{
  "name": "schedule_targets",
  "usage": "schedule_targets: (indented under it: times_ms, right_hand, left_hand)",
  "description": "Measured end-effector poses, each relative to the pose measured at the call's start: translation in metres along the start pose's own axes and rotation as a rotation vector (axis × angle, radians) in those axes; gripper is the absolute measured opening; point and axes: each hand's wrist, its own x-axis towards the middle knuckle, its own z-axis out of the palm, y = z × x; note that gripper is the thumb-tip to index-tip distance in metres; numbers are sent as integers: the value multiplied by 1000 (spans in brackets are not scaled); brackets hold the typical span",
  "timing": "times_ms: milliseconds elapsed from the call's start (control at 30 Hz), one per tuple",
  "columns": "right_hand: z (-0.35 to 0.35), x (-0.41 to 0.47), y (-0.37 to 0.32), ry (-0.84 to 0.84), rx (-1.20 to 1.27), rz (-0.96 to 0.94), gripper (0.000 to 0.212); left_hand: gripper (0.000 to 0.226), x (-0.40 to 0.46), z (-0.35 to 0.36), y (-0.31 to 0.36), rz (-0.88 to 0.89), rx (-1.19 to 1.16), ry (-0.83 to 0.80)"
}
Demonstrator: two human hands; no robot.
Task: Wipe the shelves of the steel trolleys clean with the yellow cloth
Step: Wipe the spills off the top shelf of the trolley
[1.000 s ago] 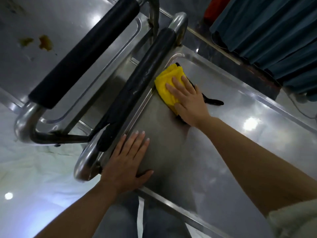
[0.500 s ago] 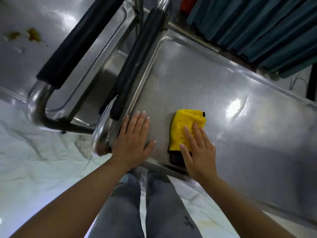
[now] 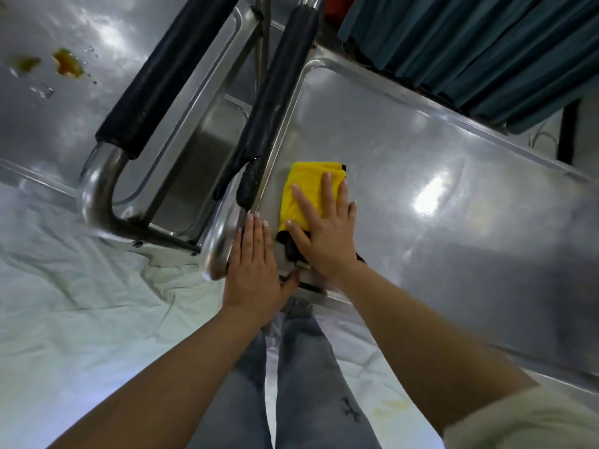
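My right hand presses the folded yellow cloth flat-fingered near the steel trolley shelf's near-left corner, left hand flat, fingers together, probably steadying.

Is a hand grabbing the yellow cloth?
No. The right hand presses flat on the yellow cloth; the left hand lies flat on the shelf.

Head view: worn on the person's head, looking steeply down, close over the steel trolley shelf.
Shared views: only one.
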Motion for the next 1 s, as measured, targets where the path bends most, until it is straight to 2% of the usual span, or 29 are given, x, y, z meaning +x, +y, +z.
schedule_targets:
  times_ms: [67, 200, 367, 500, 633, 767, 1000]
  right_hand:
    - [-5, 33, 0, -6, -26, -61, 61]
    - [-5, 67, -2, 13, -55, -21, 60]
    - [-2, 10, 11, -6, -42, -135, 58]
    - [-4, -53, 25, -71, 14, -122, 56]
    - [-11, -55, 19, -141, -70, -138, 60]
    - [-10, -26, -11, -163, -182, -235, 58]
    - [-6, -9, -17, -118, -141, -255, 57]
  left_hand:
    - [102, -1, -2, 0, -6, -10, 5]
    - [107, -1, -7, 2, -39, -34, 28]
    - [119, 0, -11, 5, -71, -28, -19]
    - [133, 2, -13, 6, -56, -115, -62]
    - [151, 3, -15, 2, -1, -140, -94]
    - [149, 4, -21, 0, 6, -113, -104]
    - [151, 1, -7, -2, 35, -5, -55]
